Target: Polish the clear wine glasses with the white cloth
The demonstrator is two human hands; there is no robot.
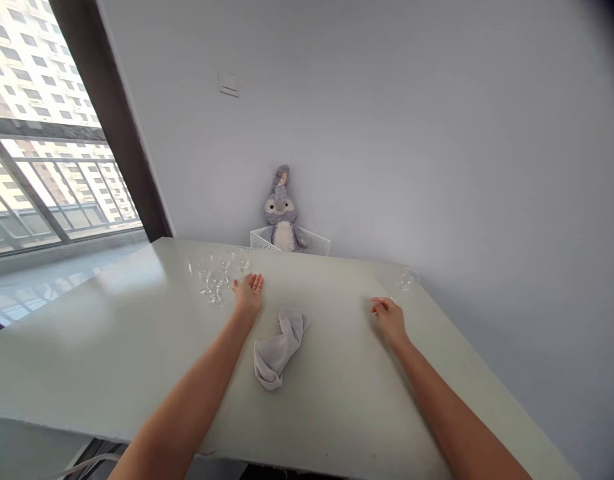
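Note:
My left hand [248, 293] is open, palm turned up and fingers stretched out, just right of a cluster of several clear stemmed glasses [215, 283]. It holds nothing, and I cannot tell whether it touches the nearest glass. My right hand [389, 319] hovers low over the right part of the table, its fingers loosely bent and pointing left, with nothing visible in them. Beyond it, near the right edge, another clear glass [407, 279] appears; its outline is faint. A crumpled light grey cloth [281, 350] lies on the table between my forearms.
The pale table [331, 400] reaches back to a plain wall. At its far edge a white perforated basket [317, 245] holds a grey plush rabbit [281, 210]. A window [47, 133] is on the left, and a cable [94, 460] shows below the front edge.

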